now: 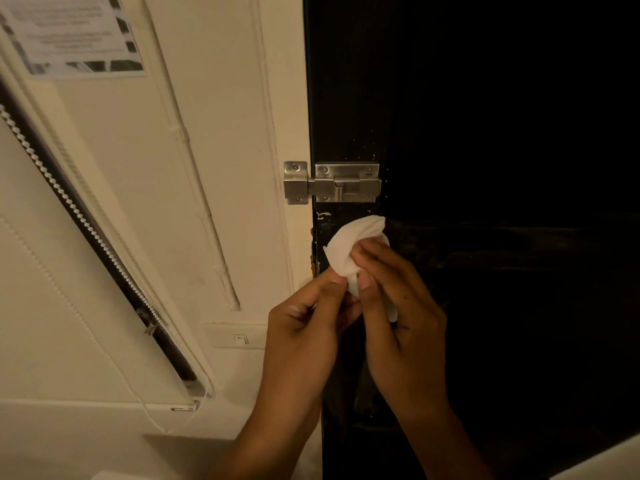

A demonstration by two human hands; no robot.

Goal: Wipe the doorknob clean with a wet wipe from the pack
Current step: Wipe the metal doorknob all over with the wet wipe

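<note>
A white wet wipe (353, 242) is bunched in front of the black door (485, 133), just below the bolt. Both hands pinch it: my left hand (304, 327) grips its lower left edge between thumb and fingers, and my right hand (398, 299) holds its right side, with a strip of wipe trailing down through the palm. The doorknob is hidden behind the wipe and the hands. The pack of wipes is not in view.
A steel sliding bolt (332, 183) spans the door edge and cream frame above the hands. A light switch (240, 337) sits on the wall at left. A window blind with a beaded cord (86, 230) and a posted notice (72, 32) lie further left.
</note>
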